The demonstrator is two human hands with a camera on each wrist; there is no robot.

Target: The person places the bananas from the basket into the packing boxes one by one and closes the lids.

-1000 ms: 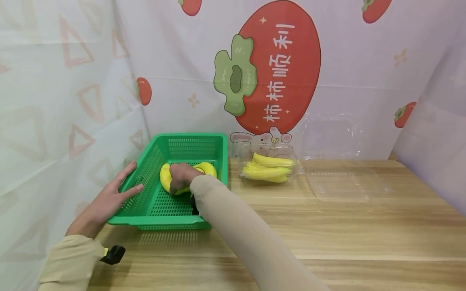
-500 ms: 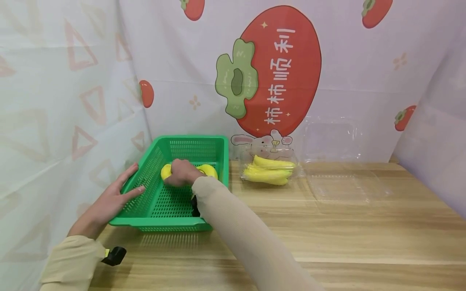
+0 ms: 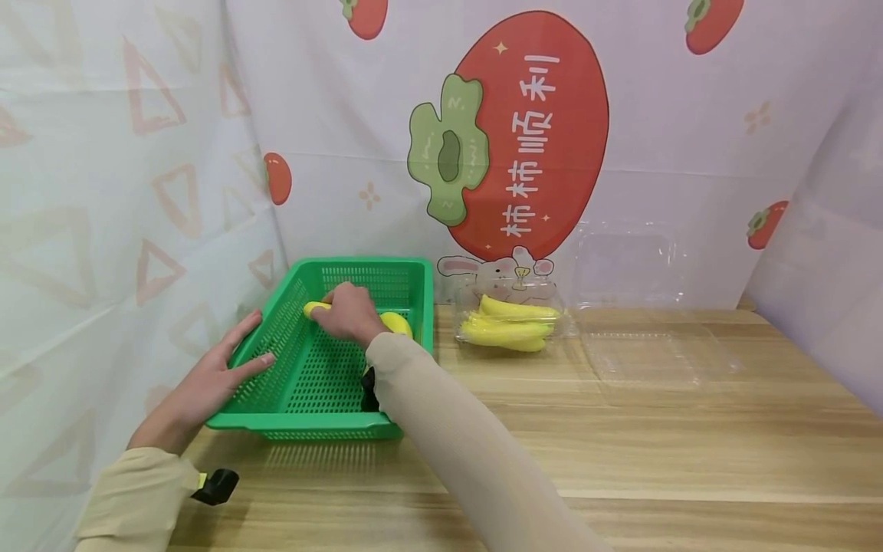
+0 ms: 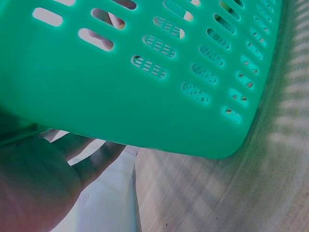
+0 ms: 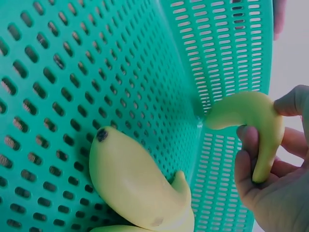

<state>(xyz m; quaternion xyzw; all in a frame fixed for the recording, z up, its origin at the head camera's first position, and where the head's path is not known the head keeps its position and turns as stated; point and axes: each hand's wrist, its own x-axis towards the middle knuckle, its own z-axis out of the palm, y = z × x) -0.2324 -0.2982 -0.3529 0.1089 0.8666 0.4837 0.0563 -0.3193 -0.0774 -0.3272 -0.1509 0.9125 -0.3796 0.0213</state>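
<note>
My right hand (image 3: 353, 313) is inside the green plastic basket (image 3: 310, 420), gripping a curved yellow banana (image 5: 268, 116) between thumb and fingers near the far left wall. In the right wrist view other bananas (image 5: 140, 183) lie together on the basket's perforated floor; in the head view my hand partly covers them. My left hand (image 3: 207, 379) holds the basket's left rim, thumb on the inside and fingers along the outside. The left wrist view has the palm and fingers at the rim, their tips hidden behind green plastic.
Right of the basket, a clear plastic box (image 3: 455, 307) holds several yellow bananas (image 3: 507, 330). Farther right stands another clear clamshell box (image 3: 641, 360) with its lid raised. A patterned cloth (image 3: 345, 138) hangs behind the wooden table (image 3: 662, 468).
My right hand has lifted a banana from the others and moved it toward the basket's far left. The left hand stays on the rim.
</note>
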